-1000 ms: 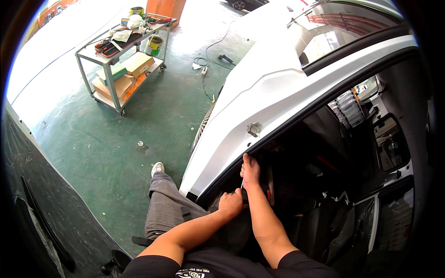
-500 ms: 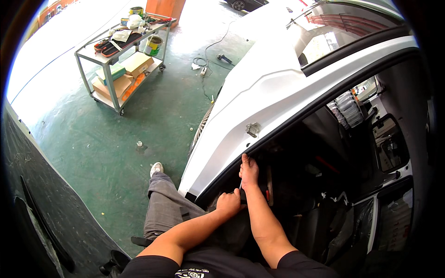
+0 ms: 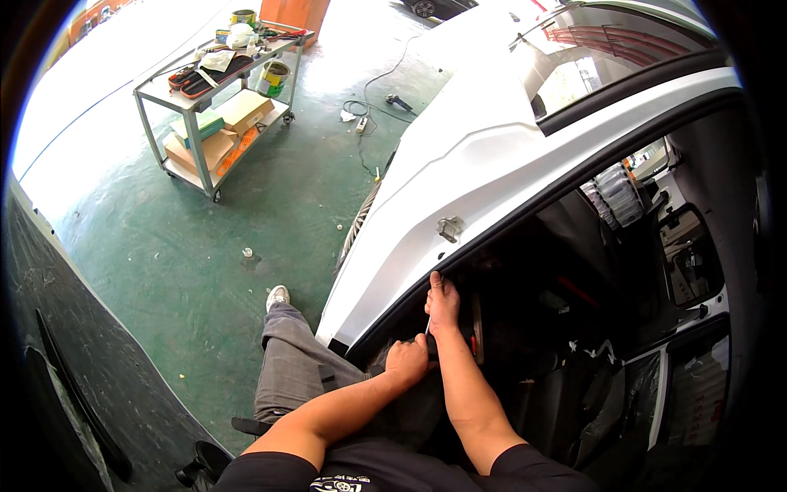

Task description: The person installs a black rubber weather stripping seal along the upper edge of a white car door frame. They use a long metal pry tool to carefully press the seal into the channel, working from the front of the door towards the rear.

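Note:
My left hand point(image 3: 407, 361) is closed in a fist beside my right wrist. From its thumb side a thin, light metal shaft point(image 3: 428, 325) rises toward my right hand; its handle, if any, is hidden in the fist. Further up, my right hand point(image 3: 443, 306) has its fingers curled and its thumb pointing up against the black rubber seal point(image 3: 385, 321) of the white vehicle's door opening. What the right fingers hold is hidden in shadow. A metal striker point(image 3: 449, 229) is fixed on the white door frame point(image 3: 484, 180) just beyond.
An open door panel point(image 3: 90, 353) stands at my left. The dark cabin point(image 3: 557, 369) lies at my right. A wheeled tool cart point(image 3: 197, 131) with boxes and tools stands on the green floor point(image 3: 205, 271). A corded power tool point(image 3: 398, 102) and its cable lie on the floor.
Both hands hold nearly the same places and grips. The whole view has shifted very slightly.

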### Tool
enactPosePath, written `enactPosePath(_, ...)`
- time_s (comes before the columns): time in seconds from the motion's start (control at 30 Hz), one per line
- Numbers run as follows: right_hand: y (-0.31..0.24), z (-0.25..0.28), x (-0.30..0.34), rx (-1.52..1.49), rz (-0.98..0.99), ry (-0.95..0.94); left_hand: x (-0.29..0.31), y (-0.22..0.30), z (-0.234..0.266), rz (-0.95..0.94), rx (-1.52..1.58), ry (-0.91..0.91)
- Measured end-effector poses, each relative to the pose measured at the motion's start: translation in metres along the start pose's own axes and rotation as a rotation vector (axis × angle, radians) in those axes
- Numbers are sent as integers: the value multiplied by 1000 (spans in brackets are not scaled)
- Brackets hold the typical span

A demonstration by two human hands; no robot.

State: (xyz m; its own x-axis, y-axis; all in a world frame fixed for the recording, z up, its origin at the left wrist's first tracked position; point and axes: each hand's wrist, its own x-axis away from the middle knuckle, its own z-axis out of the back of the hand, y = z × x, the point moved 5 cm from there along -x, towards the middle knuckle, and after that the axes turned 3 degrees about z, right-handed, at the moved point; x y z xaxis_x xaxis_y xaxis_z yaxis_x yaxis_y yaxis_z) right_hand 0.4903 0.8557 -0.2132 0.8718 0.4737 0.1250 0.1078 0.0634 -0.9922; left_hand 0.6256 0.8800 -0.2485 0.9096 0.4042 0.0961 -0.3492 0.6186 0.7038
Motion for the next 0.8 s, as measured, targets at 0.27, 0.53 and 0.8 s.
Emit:
enactPosePath(0.27,1,0,0,17,-2,17,0,0,-4,3,-38,-11)
enactPosePath(0.53,1,0,1,42,-6,28,0,-2,-4,-31,-47,44)
enactPosePath(0.8,6,0,-1,29,-24,35,0,-10,-4,-52,-12,13)
